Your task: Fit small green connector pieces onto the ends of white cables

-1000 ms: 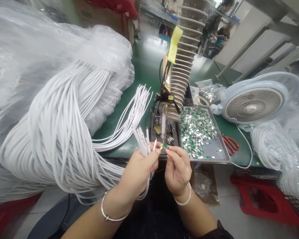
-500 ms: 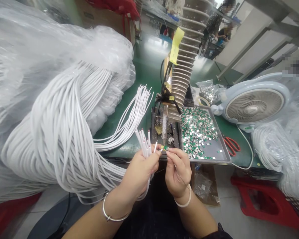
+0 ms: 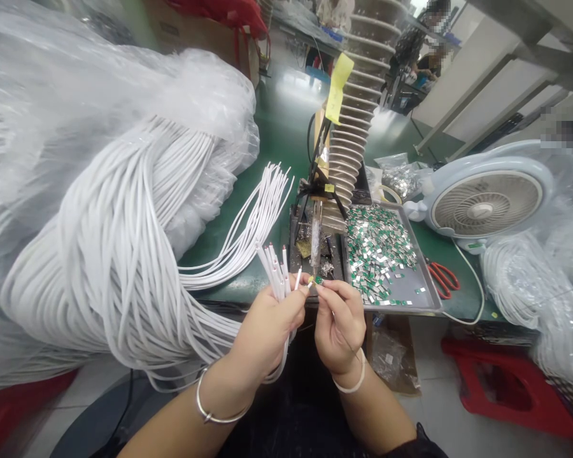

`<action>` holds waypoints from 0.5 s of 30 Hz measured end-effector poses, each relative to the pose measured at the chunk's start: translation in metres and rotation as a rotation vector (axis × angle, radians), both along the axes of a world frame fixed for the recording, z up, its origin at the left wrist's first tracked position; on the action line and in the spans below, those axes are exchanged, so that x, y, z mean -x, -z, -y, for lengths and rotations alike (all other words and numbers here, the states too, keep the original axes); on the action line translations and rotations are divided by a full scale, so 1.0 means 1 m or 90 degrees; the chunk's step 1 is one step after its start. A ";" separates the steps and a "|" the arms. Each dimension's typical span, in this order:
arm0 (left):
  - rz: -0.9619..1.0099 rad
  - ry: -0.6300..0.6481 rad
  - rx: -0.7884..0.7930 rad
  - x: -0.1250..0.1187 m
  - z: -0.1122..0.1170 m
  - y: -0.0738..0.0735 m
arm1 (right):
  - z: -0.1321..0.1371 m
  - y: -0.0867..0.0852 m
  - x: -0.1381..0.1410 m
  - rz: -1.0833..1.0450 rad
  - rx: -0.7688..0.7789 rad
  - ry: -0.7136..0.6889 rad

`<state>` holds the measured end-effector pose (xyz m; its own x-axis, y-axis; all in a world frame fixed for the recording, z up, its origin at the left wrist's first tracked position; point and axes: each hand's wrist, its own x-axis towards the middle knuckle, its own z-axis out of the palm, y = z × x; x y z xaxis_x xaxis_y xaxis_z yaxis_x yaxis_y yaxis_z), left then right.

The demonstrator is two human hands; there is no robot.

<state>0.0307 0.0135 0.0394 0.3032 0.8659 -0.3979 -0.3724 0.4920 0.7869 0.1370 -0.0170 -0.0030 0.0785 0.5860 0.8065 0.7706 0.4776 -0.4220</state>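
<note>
My left hand [image 3: 265, 327] is closed round a bunch of white cables [image 3: 277, 273], whose cut ends stick up above the thumb. One cable end is held out between its thumb and forefinger, towards the right hand. My right hand [image 3: 340, 321] pinches a small green circuit board [image 3: 319, 280] at the fingertips. Board and cable end meet just under the tip of an upright soldering iron [image 3: 316, 238], fixed in a black stand. Whether the wire touches its pad is too small to tell.
A metal tray [image 3: 427, 296] of many small boards lies right of the iron. Beyond it are red-handled scissors [image 3: 443, 280] and a fan [image 3: 487, 200]. A ribbed hose [image 3: 358, 108] hangs behind the iron. A large cable bundle [image 3: 109, 248] fills the left side. People work in the background.
My right hand has shifted slightly left and its fingertips now cover more of the board. The cable ends in my left hand have moved slightly.
</note>
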 end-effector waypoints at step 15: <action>-0.002 -0.016 0.023 0.001 0.002 -0.007 | 0.002 -0.001 0.001 -0.015 0.005 -0.004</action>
